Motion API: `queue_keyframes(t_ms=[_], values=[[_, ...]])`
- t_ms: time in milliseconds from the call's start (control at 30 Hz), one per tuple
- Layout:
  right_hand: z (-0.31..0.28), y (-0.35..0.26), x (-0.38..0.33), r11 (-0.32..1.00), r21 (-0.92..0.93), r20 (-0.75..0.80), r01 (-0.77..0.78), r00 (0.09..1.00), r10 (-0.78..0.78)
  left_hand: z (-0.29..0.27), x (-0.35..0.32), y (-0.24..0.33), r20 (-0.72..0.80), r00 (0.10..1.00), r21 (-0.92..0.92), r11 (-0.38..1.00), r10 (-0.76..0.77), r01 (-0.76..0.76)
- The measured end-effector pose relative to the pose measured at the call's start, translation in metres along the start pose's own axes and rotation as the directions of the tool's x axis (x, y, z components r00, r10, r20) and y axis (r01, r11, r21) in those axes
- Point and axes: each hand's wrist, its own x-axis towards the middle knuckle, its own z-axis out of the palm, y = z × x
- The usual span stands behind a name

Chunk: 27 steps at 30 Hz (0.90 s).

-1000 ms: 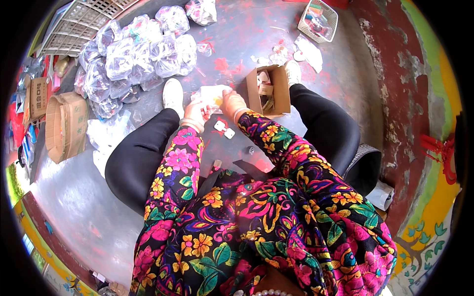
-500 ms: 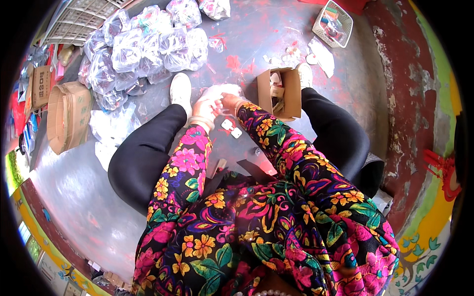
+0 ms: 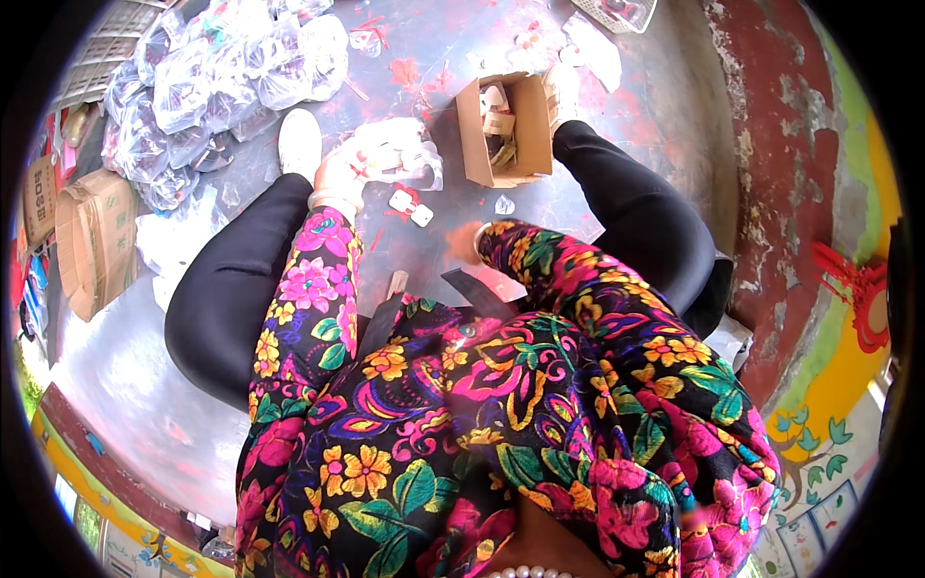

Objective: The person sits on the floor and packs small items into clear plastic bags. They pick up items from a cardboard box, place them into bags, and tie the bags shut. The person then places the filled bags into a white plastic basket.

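Note:
My left hand (image 3: 341, 175) is closed on the near left edge of a clear plastic bag (image 3: 420, 154). Small white and red pieces show through the plastic. Farther right and nearer my body, my right hand (image 3: 464, 242) is apart from the bag, its fingers smeared by motion. On the floor just below the bag lie white flat pieces (image 3: 411, 206) with some red on them. An open cardboard box (image 3: 533, 130) stands right of the bag, between it and my right shoe, with brown and white small items inside.
Filled clear bags (image 3: 226, 82) are piled at the far left. A flattened-looking brown carton (image 3: 94, 241) and white plastic sheeting (image 3: 178, 231) lie left of my leg. A white basket (image 3: 631, 13) shows at the top edge. A crumpled plastic scrap (image 3: 504, 204) lies below the box.
My right hand has left the bag and come back toward my body. The left hand still holds the bag, which now looks more spread out. The whole view has shifted.

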Motion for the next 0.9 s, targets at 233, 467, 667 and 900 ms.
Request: queue_keyframes(t_ms=[233, 467, 667, 900], values=[[0.026, 0.011, 0.003, 0.994, 0.005, 0.320, -0.105, 0.942, 0.098, -0.001, -0.001, -0.003, -0.032, 0.996, 0.049, 0.996, -0.079, 0.080], [-0.005, 0.040, 0.006, 0.996, 0.016, 0.052, -0.088, 0.995, 0.087, -0.006, -0.002, -0.003, -0.032, 0.996, 0.077, 0.994, -0.079, 0.081], [0.027, 0.093, 0.024, 0.959, -0.030, -0.148, -0.281, 0.950, 0.274, 0.010, -0.014, 0.004, -0.032, 0.998, 0.020, 0.999, -0.047, 0.048], [-0.021, 0.060, -0.044, 0.978, 0.100, 0.284, -0.184, 0.947, 0.149, 0.007, -0.015, 0.003, -0.026, 0.998, 0.015, 0.998, -0.059, 0.059]])
